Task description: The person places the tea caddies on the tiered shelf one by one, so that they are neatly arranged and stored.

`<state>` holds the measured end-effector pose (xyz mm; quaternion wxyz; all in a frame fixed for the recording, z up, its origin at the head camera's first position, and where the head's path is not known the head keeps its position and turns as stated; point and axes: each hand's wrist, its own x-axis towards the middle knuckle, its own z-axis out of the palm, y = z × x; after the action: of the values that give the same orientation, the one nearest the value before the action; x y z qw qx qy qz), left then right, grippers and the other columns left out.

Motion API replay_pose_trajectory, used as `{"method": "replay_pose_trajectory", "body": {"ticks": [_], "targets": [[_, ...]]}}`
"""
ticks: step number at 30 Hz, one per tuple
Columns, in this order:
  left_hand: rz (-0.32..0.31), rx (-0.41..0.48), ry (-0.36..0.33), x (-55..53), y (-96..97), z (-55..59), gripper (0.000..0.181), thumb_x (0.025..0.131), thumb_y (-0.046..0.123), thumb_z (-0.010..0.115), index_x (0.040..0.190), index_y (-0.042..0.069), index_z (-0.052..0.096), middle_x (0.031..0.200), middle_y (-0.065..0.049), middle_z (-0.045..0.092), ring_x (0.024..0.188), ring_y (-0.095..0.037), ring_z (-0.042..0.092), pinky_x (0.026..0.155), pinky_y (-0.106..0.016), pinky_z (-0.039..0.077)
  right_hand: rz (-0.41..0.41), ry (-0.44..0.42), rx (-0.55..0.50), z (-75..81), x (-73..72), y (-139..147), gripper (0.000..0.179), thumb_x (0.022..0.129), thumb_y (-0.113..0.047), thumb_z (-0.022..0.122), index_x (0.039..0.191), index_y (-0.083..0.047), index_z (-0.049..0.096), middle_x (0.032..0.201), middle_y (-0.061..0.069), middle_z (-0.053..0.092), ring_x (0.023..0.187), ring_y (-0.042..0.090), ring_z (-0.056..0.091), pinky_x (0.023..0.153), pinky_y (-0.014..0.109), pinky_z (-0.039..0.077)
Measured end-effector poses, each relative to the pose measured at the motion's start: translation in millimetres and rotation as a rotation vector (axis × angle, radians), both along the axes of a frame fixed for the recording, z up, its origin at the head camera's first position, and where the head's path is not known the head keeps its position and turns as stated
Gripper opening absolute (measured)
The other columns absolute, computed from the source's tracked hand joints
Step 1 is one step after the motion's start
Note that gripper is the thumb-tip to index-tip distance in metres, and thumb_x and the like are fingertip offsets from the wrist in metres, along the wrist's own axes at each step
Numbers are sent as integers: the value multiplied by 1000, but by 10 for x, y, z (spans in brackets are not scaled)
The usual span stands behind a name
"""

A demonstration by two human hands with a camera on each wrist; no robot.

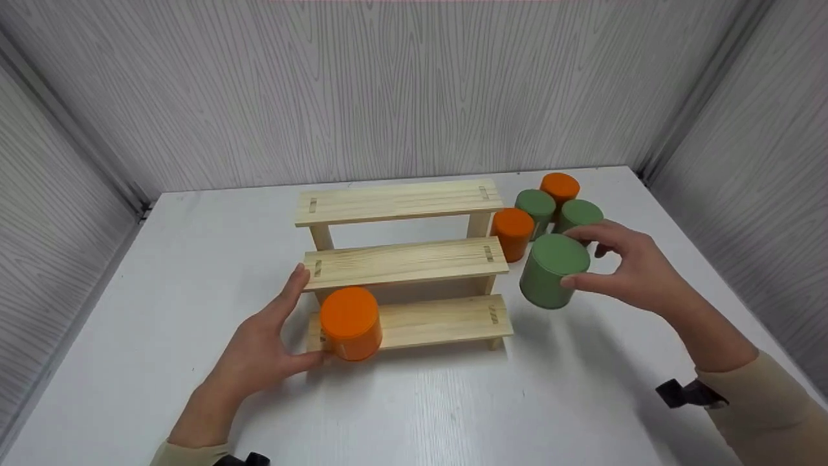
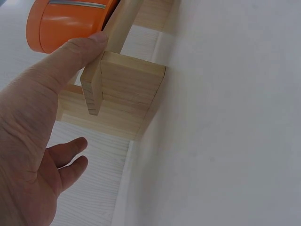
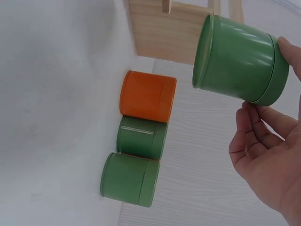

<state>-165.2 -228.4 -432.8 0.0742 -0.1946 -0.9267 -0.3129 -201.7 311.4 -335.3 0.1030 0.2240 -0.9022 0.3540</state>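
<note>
My right hand [image 1: 621, 265] pinches a green lidded canister [image 3: 240, 59] between thumb and fingers. It is raised off the table, to the right of a three-step wooden rack [image 1: 414, 259]. On the left end of the rack's lowest step stands an orange canister [image 1: 351, 323]. My left hand [image 1: 262, 346] is at that same end. Its thumb [image 2: 77, 52] rests on the lowest step's edge beside the orange canister, and a fingertip is at the middle step's left end. The other left fingers are loosely extended in the left wrist view.
Right of the rack, a group of canisters stands on the white table [image 1: 453, 408]: a front orange one [image 1: 514, 233], a rear orange one [image 1: 560, 188] and two green ones, one of them [image 1: 535, 210] beside the front orange. Grey wood-grain panels [image 1: 401, 90] enclose the table.
</note>
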Motion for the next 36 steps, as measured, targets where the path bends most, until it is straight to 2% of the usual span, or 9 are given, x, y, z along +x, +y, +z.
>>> {"method": "replay_pose_trajectory", "body": {"ticks": [6,16,20,27,36], "targets": [[-2,1,-2,2,2,5,132,75,30,99,172,34,10,175,5,22,153,-29,40,120,-53,40,64,43,5,81,83,-128,58,77,-17,98,130,-17,75,119,-6,70,101,11,57,82,21,46],[-7,2,12,2,1,4,133,74,29,100,172,33,12,175,5,21,153,-29,40,120,-53,40,166,52,-12,144,130,-354,60,75,-20,99,131,-22,75,119,-11,70,104,12,59,84,25,47],[-9,10,27,5,-2,-7,130,74,32,100,172,32,15,175,4,22,153,-30,41,120,-54,40,170,45,-5,130,130,-434,59,75,-23,99,129,-24,76,120,-12,69,106,12,60,85,25,48],[-7,8,20,14,-3,-4,126,77,35,98,172,31,16,176,4,21,154,-29,39,120,-54,39,185,3,27,69,116,-590,59,75,-32,99,129,-27,76,123,-13,67,111,12,61,91,34,51],[-4,-20,19,5,-5,-7,130,76,34,99,173,33,12,176,5,18,155,-28,38,121,-52,39,271,-4,-1,-38,84,-765,58,78,-35,97,130,-22,75,124,-13,67,113,13,61,93,30,52]]}}
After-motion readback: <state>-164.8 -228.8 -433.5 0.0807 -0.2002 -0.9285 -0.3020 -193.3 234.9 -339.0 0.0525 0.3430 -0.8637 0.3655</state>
